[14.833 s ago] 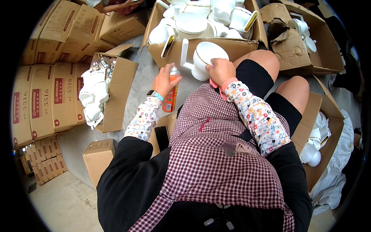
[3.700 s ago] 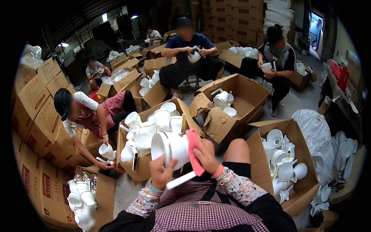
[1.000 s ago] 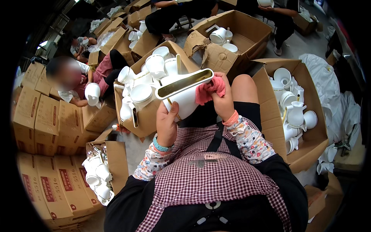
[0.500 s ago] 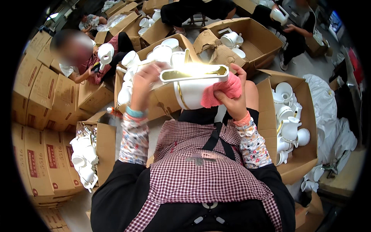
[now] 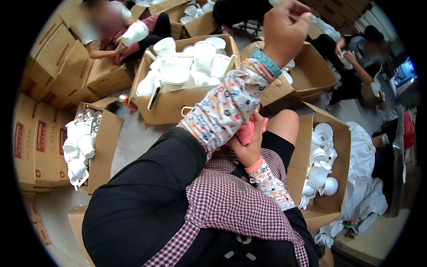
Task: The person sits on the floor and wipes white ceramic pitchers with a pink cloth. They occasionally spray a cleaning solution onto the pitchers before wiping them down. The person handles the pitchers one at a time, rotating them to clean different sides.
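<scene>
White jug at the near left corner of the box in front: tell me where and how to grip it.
Probably by its handle, from the near side: the handle juts out over the box's near wall, while the jug's body sits beside others. The left hand looks empty; the right hand holds a pink cloth.

Jugs (image 5: 204,55) in box (image 5: 164,110) ahead

White handle (image 5: 186,110) partly behind left sleeve (image 5: 222,106), pink cloth (image 5: 246,134) partly hidden, co-worker's head (image 5: 101,18) blurred

The grey floor (image 5: 131,138) bears open cardboard boxes (image 5: 162,113), stacked cartons (image 5: 48,149) and an orange can (image 5: 129,105).
</scene>
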Available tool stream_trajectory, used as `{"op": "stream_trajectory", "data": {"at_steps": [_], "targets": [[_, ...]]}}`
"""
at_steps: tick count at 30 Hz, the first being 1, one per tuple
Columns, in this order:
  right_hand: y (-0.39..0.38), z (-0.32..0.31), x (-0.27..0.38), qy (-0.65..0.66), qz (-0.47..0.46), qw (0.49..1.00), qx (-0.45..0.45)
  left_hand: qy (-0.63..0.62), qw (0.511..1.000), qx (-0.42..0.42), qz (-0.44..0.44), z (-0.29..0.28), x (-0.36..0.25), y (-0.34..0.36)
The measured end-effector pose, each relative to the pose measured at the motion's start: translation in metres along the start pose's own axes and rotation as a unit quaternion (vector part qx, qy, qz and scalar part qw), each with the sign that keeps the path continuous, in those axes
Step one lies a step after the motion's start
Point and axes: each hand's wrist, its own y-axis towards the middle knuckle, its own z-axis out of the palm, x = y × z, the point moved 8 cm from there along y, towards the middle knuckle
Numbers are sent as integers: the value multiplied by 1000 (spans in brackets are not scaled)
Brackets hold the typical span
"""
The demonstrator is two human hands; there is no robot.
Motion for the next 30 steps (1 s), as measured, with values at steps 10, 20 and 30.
{"op": "stream_trajectory", "data": {"at_steps": [10, 20, 30], "targets": [[0, -6, -5, -35, 33, 999, 19, 236, 963, 43, 118, -6, 67, -47], [2, -10, 12, -113, -35, 990, 74, 372, 923, 63, 69, -96, 158, -91], [11, -22, -17, 141, 92, 985, 45, 512, 839, 8, -184, -291, 242, -239]]}}
